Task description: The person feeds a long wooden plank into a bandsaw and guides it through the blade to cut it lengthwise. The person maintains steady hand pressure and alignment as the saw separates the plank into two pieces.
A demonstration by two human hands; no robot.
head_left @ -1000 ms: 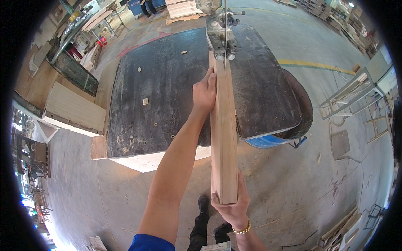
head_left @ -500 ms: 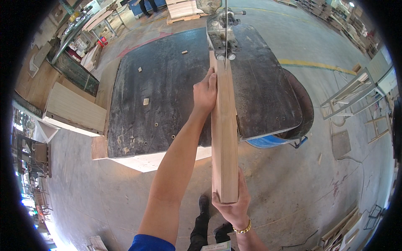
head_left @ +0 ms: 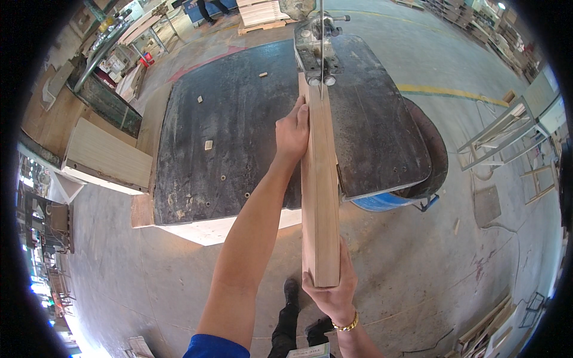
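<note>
A long, pale wooden beam [head_left: 322, 197] lies lengthwise on the black saw table [head_left: 233, 119], its near end jutting past the front edge. Its far part is at the thin bandsaw blade [head_left: 322, 53], under the metal blade guide [head_left: 310, 53]. My left hand [head_left: 292, 132] grips the beam's left side, a short way before the blade, with the thumb near the top edge. Around the near end, my right hand [head_left: 334, 295] is closed from below and the right, its thumb on the left side. Some fingers of both hands are hidden by the wood.
Small wood offcuts [head_left: 208, 145] lie on the table's left half. A blue drum [head_left: 382, 201] stands beneath its right edge. At the left is a wooden box [head_left: 107, 156]; at the right, a metal-framed stand [head_left: 501, 131]. Wood strips [head_left: 486, 325] lie on the floor lower right.
The beam has slid very slightly forward toward the blade, and my right hand has moved with its near end. My left hand has hardly moved.
</note>
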